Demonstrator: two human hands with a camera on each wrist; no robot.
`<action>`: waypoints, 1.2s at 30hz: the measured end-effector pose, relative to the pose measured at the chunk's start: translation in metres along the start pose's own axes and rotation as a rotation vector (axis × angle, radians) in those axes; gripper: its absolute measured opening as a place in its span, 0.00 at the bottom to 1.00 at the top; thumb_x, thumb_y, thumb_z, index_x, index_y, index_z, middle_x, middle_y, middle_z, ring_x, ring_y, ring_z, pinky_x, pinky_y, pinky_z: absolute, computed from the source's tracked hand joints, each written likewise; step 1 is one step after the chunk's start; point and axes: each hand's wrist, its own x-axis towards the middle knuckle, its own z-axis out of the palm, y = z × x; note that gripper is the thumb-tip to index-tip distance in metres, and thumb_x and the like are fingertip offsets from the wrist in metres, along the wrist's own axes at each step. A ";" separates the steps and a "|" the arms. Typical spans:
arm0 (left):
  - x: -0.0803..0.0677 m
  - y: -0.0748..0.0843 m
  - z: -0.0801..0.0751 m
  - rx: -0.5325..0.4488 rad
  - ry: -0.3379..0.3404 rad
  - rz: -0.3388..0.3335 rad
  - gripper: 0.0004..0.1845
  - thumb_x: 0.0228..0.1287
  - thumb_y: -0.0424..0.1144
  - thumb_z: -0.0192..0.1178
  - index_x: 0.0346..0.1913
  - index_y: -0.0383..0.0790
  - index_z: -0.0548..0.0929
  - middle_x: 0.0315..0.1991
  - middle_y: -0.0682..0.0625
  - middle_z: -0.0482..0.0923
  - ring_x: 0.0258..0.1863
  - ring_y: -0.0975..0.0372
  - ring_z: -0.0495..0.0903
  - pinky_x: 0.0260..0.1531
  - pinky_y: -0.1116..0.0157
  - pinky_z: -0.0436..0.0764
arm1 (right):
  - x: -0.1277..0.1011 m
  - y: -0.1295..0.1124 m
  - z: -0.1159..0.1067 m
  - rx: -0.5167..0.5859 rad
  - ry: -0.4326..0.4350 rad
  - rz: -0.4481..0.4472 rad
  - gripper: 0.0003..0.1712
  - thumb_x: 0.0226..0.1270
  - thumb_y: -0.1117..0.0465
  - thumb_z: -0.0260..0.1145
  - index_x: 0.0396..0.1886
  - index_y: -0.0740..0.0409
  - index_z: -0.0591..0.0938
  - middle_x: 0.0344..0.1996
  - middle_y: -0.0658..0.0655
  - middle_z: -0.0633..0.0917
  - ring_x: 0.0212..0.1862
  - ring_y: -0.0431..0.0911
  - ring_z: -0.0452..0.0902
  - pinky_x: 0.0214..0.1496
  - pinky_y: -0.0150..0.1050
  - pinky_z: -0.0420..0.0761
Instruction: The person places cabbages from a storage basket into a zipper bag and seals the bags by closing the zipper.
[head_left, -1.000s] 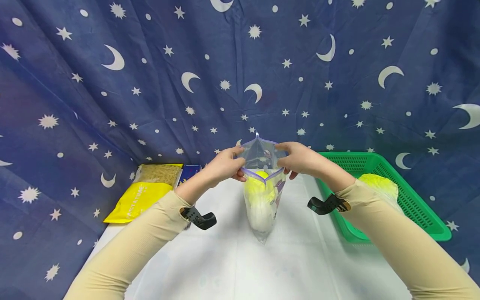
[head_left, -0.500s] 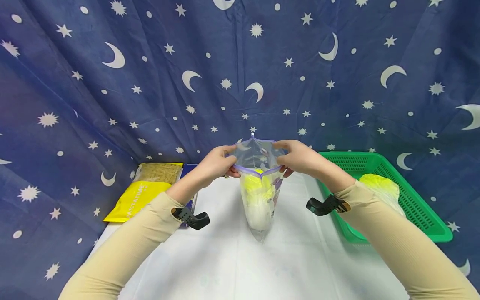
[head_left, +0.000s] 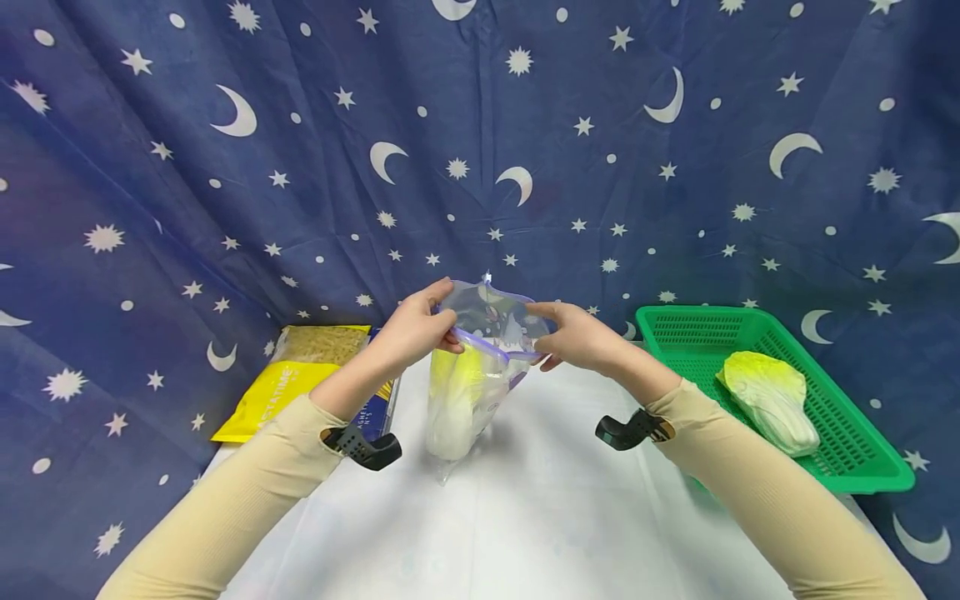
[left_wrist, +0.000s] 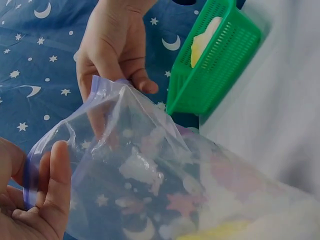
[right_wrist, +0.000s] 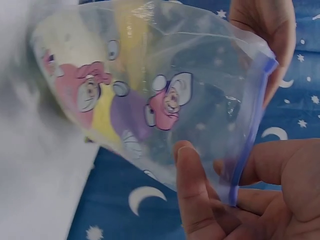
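Observation:
A clear zip bag [head_left: 468, 392] with a purple seal strip and cartoon prints hangs just above the white table [head_left: 540, 517], tilted left. Inside it lies a pale yellow-green cabbage piece [head_left: 453, 400]. My left hand [head_left: 447, 330] pinches the left end of the bag's mouth, thumb on top. At the right end my right hand [head_left: 537, 337] pinches the rim. The left wrist view shows my left hand [left_wrist: 45, 200] gripping the bag [left_wrist: 150, 170] and my right hand [left_wrist: 112, 50] beyond it. In the right wrist view my right hand [right_wrist: 220, 200] holds the purple strip of the bag [right_wrist: 150, 100].
A green basket [head_left: 847, 467] at the right holds another cabbage piece [head_left: 772, 400]. At the left a yellow pasta packet [head_left: 292, 383] lies beside a dark blue box [head_left: 377, 410]. A blue star-and-moon cloth [head_left: 480, 150] hangs behind the table.
Both hands carried the bag to the left and tilted it. Its mouth is drawn narrower. My right arm moved off the basket, uncovering the cabbage piece there.

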 end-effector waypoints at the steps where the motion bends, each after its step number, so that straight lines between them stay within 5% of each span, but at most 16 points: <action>1: -0.001 -0.001 -0.001 0.005 0.005 0.000 0.36 0.74 0.31 0.47 0.82 0.44 0.53 0.81 0.52 0.51 0.29 0.57 0.83 0.41 0.62 0.88 | 0.002 0.002 0.004 0.001 0.002 -0.004 0.42 0.68 0.71 0.59 0.81 0.60 0.59 0.78 0.65 0.59 0.37 0.50 0.88 0.49 0.45 0.88; 7: -0.003 -0.006 -0.002 0.067 0.013 0.038 0.36 0.74 0.31 0.48 0.82 0.40 0.53 0.81 0.49 0.52 0.27 0.56 0.82 0.39 0.62 0.89 | 0.013 0.017 0.025 0.046 -0.005 -0.041 0.43 0.65 0.72 0.60 0.80 0.61 0.60 0.80 0.62 0.56 0.37 0.49 0.89 0.51 0.46 0.87; 19: 0.003 -0.014 0.006 0.166 -0.112 0.014 0.34 0.73 0.29 0.47 0.80 0.32 0.56 0.83 0.51 0.41 0.24 0.58 0.80 0.37 0.60 0.89 | 0.014 0.047 0.037 0.138 0.008 -0.026 0.42 0.66 0.71 0.61 0.80 0.62 0.61 0.75 0.64 0.65 0.37 0.49 0.87 0.42 0.43 0.89; 23: 0.005 -0.015 0.012 0.128 -0.165 -0.021 0.34 0.73 0.29 0.47 0.81 0.34 0.55 0.80 0.44 0.53 0.24 0.60 0.80 0.38 0.61 0.89 | 0.014 0.056 0.038 0.154 0.030 0.000 0.42 0.66 0.71 0.63 0.79 0.66 0.61 0.68 0.66 0.72 0.34 0.49 0.85 0.39 0.43 0.90; 26: 0.007 -0.018 0.018 0.098 -0.190 -0.050 0.35 0.73 0.29 0.47 0.81 0.36 0.55 0.68 0.37 0.68 0.24 0.61 0.81 0.38 0.62 0.89 | 0.012 0.062 0.038 0.170 0.043 0.028 0.42 0.66 0.71 0.63 0.78 0.69 0.60 0.67 0.69 0.72 0.33 0.49 0.85 0.39 0.43 0.90; 29: 0.010 -0.022 0.025 0.063 -0.202 -0.056 0.34 0.72 0.29 0.47 0.80 0.35 0.57 0.57 0.35 0.72 0.24 0.61 0.81 0.37 0.62 0.89 | 0.010 0.068 0.037 0.181 0.045 0.050 0.42 0.66 0.71 0.63 0.78 0.70 0.59 0.72 0.69 0.67 0.35 0.49 0.85 0.41 0.43 0.89; 36: 0.015 -0.035 0.049 -0.035 -0.178 -0.014 0.36 0.70 0.27 0.47 0.80 0.32 0.55 0.70 0.35 0.66 0.23 0.62 0.80 0.35 0.63 0.89 | 0.007 0.085 0.036 0.172 0.067 0.068 0.43 0.65 0.70 0.66 0.78 0.71 0.60 0.78 0.66 0.60 0.39 0.52 0.88 0.54 0.46 0.86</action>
